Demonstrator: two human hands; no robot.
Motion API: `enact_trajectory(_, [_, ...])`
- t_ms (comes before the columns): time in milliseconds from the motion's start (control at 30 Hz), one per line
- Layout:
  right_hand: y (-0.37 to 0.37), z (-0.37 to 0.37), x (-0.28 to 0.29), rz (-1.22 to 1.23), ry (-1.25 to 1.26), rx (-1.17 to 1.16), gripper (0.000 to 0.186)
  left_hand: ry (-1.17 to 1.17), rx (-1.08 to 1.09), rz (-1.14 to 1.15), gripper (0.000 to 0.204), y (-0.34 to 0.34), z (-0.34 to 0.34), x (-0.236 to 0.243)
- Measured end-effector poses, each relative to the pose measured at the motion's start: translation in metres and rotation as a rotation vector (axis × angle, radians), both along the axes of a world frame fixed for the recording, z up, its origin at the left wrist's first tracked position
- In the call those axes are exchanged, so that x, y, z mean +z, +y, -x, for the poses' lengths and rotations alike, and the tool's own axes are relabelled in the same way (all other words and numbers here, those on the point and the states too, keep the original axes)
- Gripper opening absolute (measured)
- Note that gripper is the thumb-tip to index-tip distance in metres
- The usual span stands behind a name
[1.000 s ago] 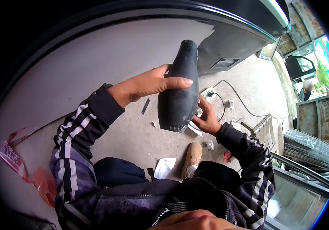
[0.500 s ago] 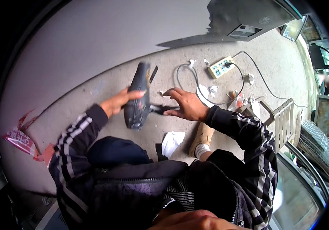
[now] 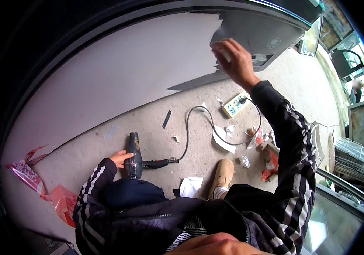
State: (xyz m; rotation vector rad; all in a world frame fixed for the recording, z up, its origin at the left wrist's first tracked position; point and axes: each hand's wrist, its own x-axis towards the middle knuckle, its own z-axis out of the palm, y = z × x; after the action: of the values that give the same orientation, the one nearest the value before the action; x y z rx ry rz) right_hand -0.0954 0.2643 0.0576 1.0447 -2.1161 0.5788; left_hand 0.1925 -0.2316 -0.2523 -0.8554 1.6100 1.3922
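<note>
While the L hand (image 3: 121, 158) sits at the left side of the black hair dryer (image 3: 134, 163), fingers against its barrel, some of that hand is hidden, so can't tell if it's gripping or just resting. Dryer's on the concrete floor (image 3: 148, 127), btwn the floor's edge along the big grey appliance (image 3: 254, 29) and the person's L knee (image 3: 135, 193). Barrel's long axis runs away from the person: nozzle twd the appliance, rear end by the knee; handle juts R, approx square to the barrel. Cord (image 3: 187, 127) leaves the handle end and loops over the floor to the power strip (image 3: 233, 107).

R hand (image 3: 238, 63) is up in front of the appliance, nr the jagged edge of its pale layer (image 3: 148, 68); fingers part-bent, unclenched, a bit blurred; can't tell if touching.

Containers: 1 red plastic bag (image 3: 64, 204) nr the floor's left edge, contents unclear; power strip has 1 black plug (image 3: 243, 101) in it.

Count on floor: 1 dryer, 1 power strip, 1 flat black strip (image 3: 166, 119), 1 white sheet (image 3: 190, 187) nr the tan shoe (image 3: 223, 175), 1 crumpled white ball (image 3: 244, 161), plus several scraps. Far R: 1 other person (image 3: 356, 94).
</note>
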Motion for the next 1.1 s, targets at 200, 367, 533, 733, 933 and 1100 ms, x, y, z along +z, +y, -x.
enact_trajectory(200, [-0.003,0.027,0.014,0.467,0.17,-0.052,0.014,0.969,-0.356,0.48,0.042,0.098,0.11,0.171])
enact_trajectory(367, [-0.024,0.049,-0.002,0.678,0.224,-0.05,0.022,1.618,-0.569,0.915,0.03,0.219,0.176,0.319])
enact_trajectory(533, [-0.047,0.065,-0.004,0.853,0.255,0.013,0.028,1.876,-0.618,1.145,0.031,0.269,0.222,0.361])
enact_trajectory(733, [-0.05,0.068,-0.005,0.864,0.331,0.058,0.025,1.733,-0.581,1.232,0.03,0.275,0.228,0.346])
enact_trajectory(933, [-0.047,0.083,-0.013,0.866,0.397,0.079,0.027,1.578,-0.489,1.136,0.029,0.27,0.209,0.305])
enact_trajectory(1100, [-0.053,0.085,-0.015,0.94,0.38,0.076,0.029,1.477,-0.439,1.07,0.027,0.256,0.196,0.279])
